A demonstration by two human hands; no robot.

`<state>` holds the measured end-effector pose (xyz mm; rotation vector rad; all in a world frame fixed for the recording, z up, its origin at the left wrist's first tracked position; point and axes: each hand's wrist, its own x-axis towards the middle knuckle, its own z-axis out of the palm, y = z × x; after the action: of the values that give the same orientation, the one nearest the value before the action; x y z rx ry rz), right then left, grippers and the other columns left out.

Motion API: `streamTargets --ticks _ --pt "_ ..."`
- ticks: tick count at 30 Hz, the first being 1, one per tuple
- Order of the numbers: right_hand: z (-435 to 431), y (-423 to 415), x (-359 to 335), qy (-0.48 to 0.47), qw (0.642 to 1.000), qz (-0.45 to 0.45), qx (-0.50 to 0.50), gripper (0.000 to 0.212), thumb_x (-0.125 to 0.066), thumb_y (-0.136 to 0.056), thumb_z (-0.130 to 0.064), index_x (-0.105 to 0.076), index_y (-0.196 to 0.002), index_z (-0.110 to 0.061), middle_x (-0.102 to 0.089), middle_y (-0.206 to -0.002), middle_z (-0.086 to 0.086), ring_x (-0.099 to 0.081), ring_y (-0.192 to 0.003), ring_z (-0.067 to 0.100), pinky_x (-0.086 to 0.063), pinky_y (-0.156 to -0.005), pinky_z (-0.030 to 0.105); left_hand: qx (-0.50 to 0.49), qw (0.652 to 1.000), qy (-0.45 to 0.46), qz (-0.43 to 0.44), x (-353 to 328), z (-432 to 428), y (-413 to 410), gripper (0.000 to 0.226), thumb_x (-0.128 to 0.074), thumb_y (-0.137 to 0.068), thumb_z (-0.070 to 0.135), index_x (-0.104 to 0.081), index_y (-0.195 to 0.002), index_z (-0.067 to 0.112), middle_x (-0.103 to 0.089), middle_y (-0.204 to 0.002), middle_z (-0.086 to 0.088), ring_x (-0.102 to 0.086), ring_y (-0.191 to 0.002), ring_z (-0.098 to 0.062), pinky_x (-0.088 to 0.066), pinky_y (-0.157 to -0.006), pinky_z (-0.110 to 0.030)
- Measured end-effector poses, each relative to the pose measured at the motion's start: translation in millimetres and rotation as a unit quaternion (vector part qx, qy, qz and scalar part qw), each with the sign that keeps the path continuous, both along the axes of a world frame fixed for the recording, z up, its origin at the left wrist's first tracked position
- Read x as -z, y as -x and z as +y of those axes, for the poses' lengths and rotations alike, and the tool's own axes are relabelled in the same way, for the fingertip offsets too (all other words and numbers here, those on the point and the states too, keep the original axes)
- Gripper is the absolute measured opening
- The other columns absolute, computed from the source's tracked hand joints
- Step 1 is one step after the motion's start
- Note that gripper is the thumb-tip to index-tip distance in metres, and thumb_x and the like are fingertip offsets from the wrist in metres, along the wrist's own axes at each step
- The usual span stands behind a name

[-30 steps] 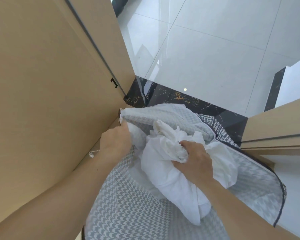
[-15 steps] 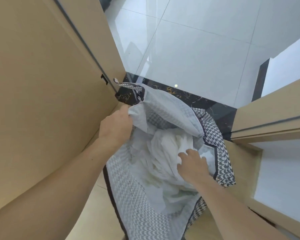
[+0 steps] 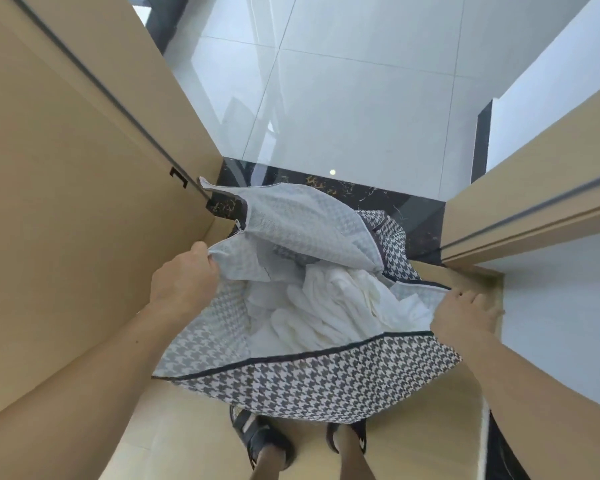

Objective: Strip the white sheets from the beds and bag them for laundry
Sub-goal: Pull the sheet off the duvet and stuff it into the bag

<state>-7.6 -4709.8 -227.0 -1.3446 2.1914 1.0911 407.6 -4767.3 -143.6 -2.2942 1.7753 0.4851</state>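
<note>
A black-and-white houndstooth laundry bag (image 3: 312, 386) hangs open in front of me, above my feet. Crumpled white sheets (image 3: 329, 306) lie bunched inside it. My left hand (image 3: 184, 282) grips the bag's left rim, where a pale inner flap folds over the opening. My right hand (image 3: 465, 315) holds the right rim, fingers curled over the dark-trimmed edge. Between the two hands the mouth is stretched wide.
A tan wooden door (image 3: 66, 220) stands close on my left and a tan door frame (image 3: 534, 202) on my right. A black marble threshold (image 3: 326, 188) leads to glossy white floor tiles (image 3: 326, 98). My sandalled feet (image 3: 267, 445) stand on tan flooring.
My right hand has left the sheets inside the bag and taken hold of the right rim. The bag's mouth is now spread wider, and the sheets sit lower.
</note>
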Motion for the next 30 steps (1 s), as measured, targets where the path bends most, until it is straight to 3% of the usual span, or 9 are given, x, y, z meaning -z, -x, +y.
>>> streamTargets --ticks 3,6,9,12,20,22,24,27,30 --pt "4 10 10 -0.042 0.995 -0.052 0.069 0.061 -0.043 -0.094 -0.029 -0.033 -0.152 -0.014 -0.039 -0.153 0.018 -0.036 -0.138 0.039 -0.026 -0.111 0.059 -0.005 1.000 0.005 -0.011 6 0 -1 0.025 -0.029 -0.105 0.023 -0.041 -0.086 0.013 -0.053 -0.070 -0.006 -0.048 -0.059 -0.025 -0.030 -0.052 -0.036" --pt "14 19 19 -0.085 0.976 -0.137 0.144 0.082 -0.045 -0.092 -0.039 -0.005 -0.160 -0.021 -0.041 -0.153 0.013 -0.040 -0.137 0.039 -0.030 -0.112 0.059 -0.015 1.000 -0.003 -0.026 14 2 0 0.023 -0.029 -0.105 0.021 -0.041 -0.087 0.012 -0.053 -0.072 -0.008 -0.048 -0.061 -0.027 -0.032 -0.054 -0.036" --pt "35 25 26 -0.056 0.967 -0.179 0.175 0.053 -0.053 -0.086 -0.039 -0.052 -0.132 -0.012 -0.061 -0.131 0.013 -0.058 -0.115 0.034 -0.047 -0.102 0.047 -0.027 0.999 -0.016 -0.041 19 5 0 0.023 -0.028 -0.105 0.021 -0.043 -0.090 0.010 -0.055 -0.076 -0.010 -0.052 -0.067 -0.031 -0.036 -0.060 -0.038" --pt "48 32 40 0.079 0.956 -0.186 0.213 0.017 -0.054 -0.093 -0.021 -0.062 -0.096 -0.006 -0.067 -0.111 0.020 -0.058 -0.094 0.036 -0.050 -0.082 0.036 -0.030 0.998 -0.030 -0.045 24 6 0 0.022 -0.030 -0.104 0.020 -0.044 -0.093 0.008 -0.058 -0.083 -0.014 -0.056 -0.076 -0.036 -0.040 -0.065 -0.039" --pt "37 35 55 0.275 0.799 -0.172 0.507 0.060 -0.074 -0.081 -0.005 -0.041 -0.131 -0.001 -0.048 -0.134 0.028 -0.059 -0.105 0.047 -0.044 -0.070 0.038 -0.036 0.998 -0.041 -0.043 29 1 15 0.022 -0.032 -0.104 0.021 -0.045 -0.093 0.007 -0.056 -0.083 -0.013 -0.055 -0.078 -0.035 -0.038 -0.065 -0.038" --pt "35 37 54 0.246 0.772 -0.200 0.551 0.041 -0.068 -0.084 -0.007 -0.052 -0.121 0.002 -0.056 -0.126 0.026 -0.067 -0.084 0.041 -0.049 -0.062 0.035 -0.035 0.998 -0.035 -0.031 27 -3 22 0.024 -0.032 -0.103 0.022 -0.046 -0.090 0.008 -0.057 -0.083 -0.012 -0.055 -0.076 -0.034 -0.037 -0.063 -0.037" --pt "36 35 45 0.217 0.790 -0.221 0.528 0.015 -0.056 -0.088 -0.003 -0.064 -0.099 0.003 -0.065 -0.112 0.025 -0.066 -0.069 0.037 -0.056 -0.064 0.040 -0.025 0.999 -0.032 -0.015 23 -8 29 0.026 -0.032 -0.102 0.027 -0.045 -0.087 0.011 -0.057 -0.083 -0.010 -0.055 -0.077 -0.033 -0.037 -0.062 -0.037" --pt "34 24 25 0.217 0.849 -0.217 0.430 0.030 -0.047 -0.089 -0.006 -0.068 -0.109 -0.008 -0.066 -0.112 0.019 -0.063 -0.096 0.038 -0.054 -0.086 0.043 -0.027 0.998 -0.048 0.024 11 -14 39 0.030 -0.037 -0.099 0.037 -0.048 -0.084 0.013 -0.059 -0.082 -0.008 -0.056 -0.075 -0.030 -0.037 -0.060 -0.036" --pt "35 -11 -13 0.274 0.772 -0.310 0.483 0.042 -0.041 -0.092 0.002 -0.061 -0.128 -0.005 -0.060 -0.106 0.016 -0.057 -0.086 0.033 -0.048 -0.084 0.040 -0.056 0.988 -0.096 0.107 -9 -12 48 0.033 -0.048 -0.095 0.040 -0.052 -0.083 0.009 -0.057 -0.080 -0.005 -0.053 -0.068 -0.023 -0.035 -0.056 -0.032"
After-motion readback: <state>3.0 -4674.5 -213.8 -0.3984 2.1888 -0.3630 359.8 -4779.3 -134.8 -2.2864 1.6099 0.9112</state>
